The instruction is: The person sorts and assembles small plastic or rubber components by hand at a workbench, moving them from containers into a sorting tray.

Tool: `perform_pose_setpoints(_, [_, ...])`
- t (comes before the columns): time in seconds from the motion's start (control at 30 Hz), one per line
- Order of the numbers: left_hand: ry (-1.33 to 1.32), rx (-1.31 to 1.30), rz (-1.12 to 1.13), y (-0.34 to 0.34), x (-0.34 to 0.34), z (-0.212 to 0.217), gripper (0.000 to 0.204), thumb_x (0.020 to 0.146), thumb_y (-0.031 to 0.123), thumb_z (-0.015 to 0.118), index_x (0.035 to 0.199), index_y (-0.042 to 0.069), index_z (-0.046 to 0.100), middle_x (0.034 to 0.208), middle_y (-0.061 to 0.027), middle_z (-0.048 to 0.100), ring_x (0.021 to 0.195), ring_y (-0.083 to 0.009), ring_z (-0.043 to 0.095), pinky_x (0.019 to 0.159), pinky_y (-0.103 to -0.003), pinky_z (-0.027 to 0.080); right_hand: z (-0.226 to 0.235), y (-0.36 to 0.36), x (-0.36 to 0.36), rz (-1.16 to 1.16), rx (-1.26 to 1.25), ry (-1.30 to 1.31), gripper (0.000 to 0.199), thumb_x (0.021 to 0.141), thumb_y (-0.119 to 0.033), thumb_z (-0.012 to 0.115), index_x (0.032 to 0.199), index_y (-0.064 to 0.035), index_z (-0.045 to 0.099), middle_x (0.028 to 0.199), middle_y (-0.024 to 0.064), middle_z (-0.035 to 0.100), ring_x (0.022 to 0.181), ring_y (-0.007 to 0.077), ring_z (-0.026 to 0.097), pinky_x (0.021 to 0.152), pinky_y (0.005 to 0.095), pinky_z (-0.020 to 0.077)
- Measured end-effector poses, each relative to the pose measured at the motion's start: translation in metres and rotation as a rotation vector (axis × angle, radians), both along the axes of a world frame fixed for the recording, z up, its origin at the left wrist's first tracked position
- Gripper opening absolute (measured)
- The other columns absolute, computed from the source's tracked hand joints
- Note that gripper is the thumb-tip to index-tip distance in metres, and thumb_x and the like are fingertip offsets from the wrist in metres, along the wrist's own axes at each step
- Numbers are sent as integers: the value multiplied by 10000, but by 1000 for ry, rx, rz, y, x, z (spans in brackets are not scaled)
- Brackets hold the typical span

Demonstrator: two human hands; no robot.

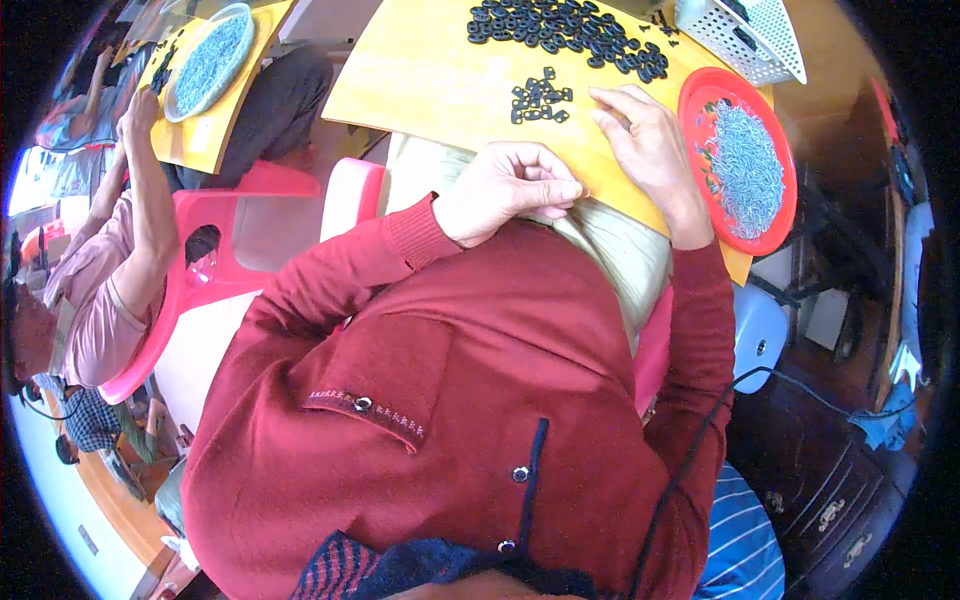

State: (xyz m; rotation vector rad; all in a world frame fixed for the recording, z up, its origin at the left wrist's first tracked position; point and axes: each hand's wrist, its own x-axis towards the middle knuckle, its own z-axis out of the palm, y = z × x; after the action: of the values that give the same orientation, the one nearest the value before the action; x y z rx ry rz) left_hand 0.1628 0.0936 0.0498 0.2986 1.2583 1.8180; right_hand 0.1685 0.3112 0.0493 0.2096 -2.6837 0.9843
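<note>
Several small black plastic rings (540,100), light and stiff, lie mid-table; edge pinch suits. Right hand (648,150) flat, fingers apart; left hand (510,190) curled together, contents unseen.

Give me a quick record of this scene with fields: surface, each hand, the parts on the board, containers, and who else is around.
Surface: yellow board across the person's lap
Left hand: curled closed at the board's near edge; contents hidden
Right hand: flat on the board, fingers beside the small cluster
Small cluster: black ring-shaped parts, near the hands
Large pile: same black parts, far side of the board
Red plate: holds small grey metal pieces
White basket: far right corner
Nearby: another person on a pink chair, at a similar board
</note>
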Motion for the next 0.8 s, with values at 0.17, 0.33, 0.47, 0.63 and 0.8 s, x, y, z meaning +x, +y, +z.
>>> perform_pose_setpoints(0.17, [-21,3,2,-1,-2,-5,111,844,96,644,911,10,622,901,-83,664,731,-109,613,686,-228,508,7,-13,-6,35,136,-18,243,856,-215,553,1044,-89,640,937,122,603,828,329,601,724,415,482])
perform_pose_setpoints(0.33, [-25,2,5,0,-4,-3,102,842,98,649,907,23,627,851,-52,654,704,-84,597,660,-203,500,4,-14,-11,15,211,-49,228,853,-237,562,1017,-107,652,903,110,590,813,323,601,710,419,482])
perform_pose_setpoints(0.47, [-21,-2,-1,-1,-5,-4,116,846,96,642,920,8,626,899,-80,662,755,-114,613,702,-230,506,5,-14,-10,14,195,-60,211,847,-231,568,982,-99,663,909,110,595,817,323,604,711,416,483])
perform_pose_setpoints(0.63, [-40,2,5,0,-6,-3,118,851,100,637,925,9,624,904,-81,661,766,-116,617,713,-231,510,5,-12,-10,2,181,-71,208,840,-224,576,962,-80,664,910,109,598,822,318,605,715,411,484])
perform_pose_setpoints(0.8, [-51,-12,-13,-1,-8,-4,115,852,102,635,926,15,619,910,-83,661,779,-119,623,729,-237,515,9,-13,-8,23,176,-85,209,837,-226,576,946,-68,659,914,115,598,823,319,605,722,408,484])
